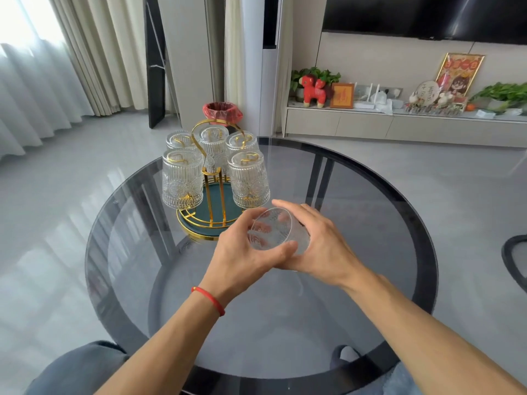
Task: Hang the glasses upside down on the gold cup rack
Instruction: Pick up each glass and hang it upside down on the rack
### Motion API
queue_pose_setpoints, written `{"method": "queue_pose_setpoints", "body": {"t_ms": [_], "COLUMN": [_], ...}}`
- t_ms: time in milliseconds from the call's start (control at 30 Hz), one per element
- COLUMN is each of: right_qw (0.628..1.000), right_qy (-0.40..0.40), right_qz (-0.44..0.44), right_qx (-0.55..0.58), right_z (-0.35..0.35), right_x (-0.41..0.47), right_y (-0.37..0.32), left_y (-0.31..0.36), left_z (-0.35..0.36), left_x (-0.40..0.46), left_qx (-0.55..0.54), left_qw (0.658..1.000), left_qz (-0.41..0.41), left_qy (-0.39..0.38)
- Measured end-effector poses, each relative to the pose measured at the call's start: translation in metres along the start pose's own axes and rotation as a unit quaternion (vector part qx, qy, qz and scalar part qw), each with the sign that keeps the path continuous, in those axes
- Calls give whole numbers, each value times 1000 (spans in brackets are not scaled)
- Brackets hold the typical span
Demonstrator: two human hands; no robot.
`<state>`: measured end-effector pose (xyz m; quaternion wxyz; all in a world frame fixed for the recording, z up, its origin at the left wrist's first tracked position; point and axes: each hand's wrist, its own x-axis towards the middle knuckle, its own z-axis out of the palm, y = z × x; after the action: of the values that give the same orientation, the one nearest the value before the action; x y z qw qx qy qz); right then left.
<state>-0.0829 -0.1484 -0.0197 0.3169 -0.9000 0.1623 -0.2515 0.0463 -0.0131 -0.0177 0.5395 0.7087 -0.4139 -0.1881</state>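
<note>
Open tabletop [356, 252] right of and nearer than the gold rack [205, 218]. Five hung glasses [182, 181] crowding the rack's left, right and far sides. Clear gap at its near side, between the two front glasses.

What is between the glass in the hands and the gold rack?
Nothing: in the head view only bare table separates the held glass from the gold rack.
</note>
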Motion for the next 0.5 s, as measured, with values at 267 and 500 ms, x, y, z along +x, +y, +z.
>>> {"method": "queue_pose_setpoints", "body": {"t_ms": [267, 500], "right_qw": [922, 944], "right_qy": [-61, 107], "right_qz": [186, 137], "right_qx": [333, 279], "right_z": [6, 1], "right_x": [7, 28], "right_y": [-12, -33], "left_y": [7, 10], "left_z": [-23, -37], "left_x": [1, -1], "left_qx": [-272, -249], "left_qw": [954, 962], "left_qz": [-117, -100], "left_qy": [57, 41]}}
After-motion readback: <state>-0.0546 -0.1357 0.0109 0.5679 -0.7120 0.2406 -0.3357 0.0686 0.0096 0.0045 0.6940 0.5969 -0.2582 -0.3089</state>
